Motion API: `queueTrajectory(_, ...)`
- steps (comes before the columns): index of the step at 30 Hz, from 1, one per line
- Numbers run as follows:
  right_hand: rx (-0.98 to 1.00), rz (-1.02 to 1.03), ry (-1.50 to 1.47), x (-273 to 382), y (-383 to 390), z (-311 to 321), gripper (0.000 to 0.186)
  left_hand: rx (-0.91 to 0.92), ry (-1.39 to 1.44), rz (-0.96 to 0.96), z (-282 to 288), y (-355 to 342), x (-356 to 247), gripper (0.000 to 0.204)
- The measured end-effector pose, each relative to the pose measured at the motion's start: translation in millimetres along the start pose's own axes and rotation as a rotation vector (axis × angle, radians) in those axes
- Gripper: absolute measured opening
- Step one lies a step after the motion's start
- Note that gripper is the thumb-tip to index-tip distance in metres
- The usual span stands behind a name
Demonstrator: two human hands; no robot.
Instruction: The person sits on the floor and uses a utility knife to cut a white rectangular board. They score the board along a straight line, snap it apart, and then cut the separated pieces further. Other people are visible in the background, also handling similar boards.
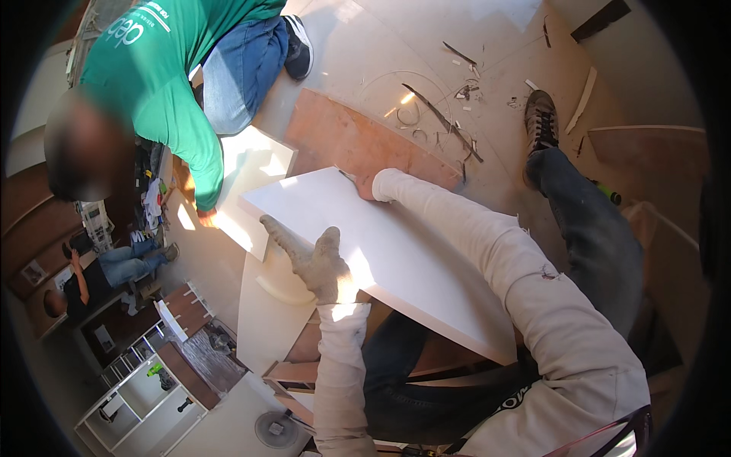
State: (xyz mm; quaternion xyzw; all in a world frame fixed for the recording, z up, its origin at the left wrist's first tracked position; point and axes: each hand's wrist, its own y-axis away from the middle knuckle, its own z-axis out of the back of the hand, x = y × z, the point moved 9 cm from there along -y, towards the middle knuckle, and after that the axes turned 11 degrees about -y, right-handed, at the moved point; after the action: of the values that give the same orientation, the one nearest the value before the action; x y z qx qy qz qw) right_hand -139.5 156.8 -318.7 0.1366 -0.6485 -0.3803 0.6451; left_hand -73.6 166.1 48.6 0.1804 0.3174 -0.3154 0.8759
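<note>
Seemingly steadying a long, rectangular white panel (419,259) mid-frame, with a spread-fingered, grey-gloved left hand (321,266) and a right hand (365,185) of unclear grip, likely needing level support next.

Passing room lies over the white panel (407,255), but a green sleeve (199,156) obstructs upper left and, seemingly, a shadowed leg (394,352) lower centre.

Centre: panel (403,247), with the left hand (324,268) at its near edge and the right hand (367,183) at its far edge. Left of it, a second board (242,186) before a co-worker (164,107). Beyond the panel, a flat sheet (350,133) on the floor (499,72); scraps (438,116) strewn beyond and right of the sheet. Lower left: shelf unit (142,418).
</note>
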Motion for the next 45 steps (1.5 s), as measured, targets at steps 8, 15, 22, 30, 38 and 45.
queueTrajectory(8, 0.125, 0.073, 0.220, -18.1, 29.8, -20.3, 0.048, -0.040, -0.321, -0.034, 7.5, -0.8, -26.2, 0.093)
queueTrajectory(15, 0.200, 0.146, 0.423, -25.7, 71.9, -28.1, 0.049, 0.052, -0.057, -0.026, -4.2, -3.4, -13.4, 0.089)
queueTrajectory(22, 0.202, 0.058, 0.226, -35.9, 111.6, -19.5, 0.049, 0.062, 0.065, 0.107, -6.3, -4.8, -3.6, 0.093)
queueTrajectory(30, 0.194, -0.104, 0.110, -48.8, 124.1, -22.7, 0.051, 0.047, 0.052, 0.102, -7.5, -5.9, -7.5, 0.093)
queueTrajectory(38, -0.073, 0.048, 0.046, 7.7, 132.8, 13.4, 0.044, -0.005, -0.114, -0.148, -4.0, -15.8, 3.4, 0.096)
queueTrajectory(45, -0.022, -0.028, 0.039, 4.2, 58.2, -1.7, 0.056, 0.049, 0.103, -0.003, -6.6, -4.3, -5.4, 0.091)
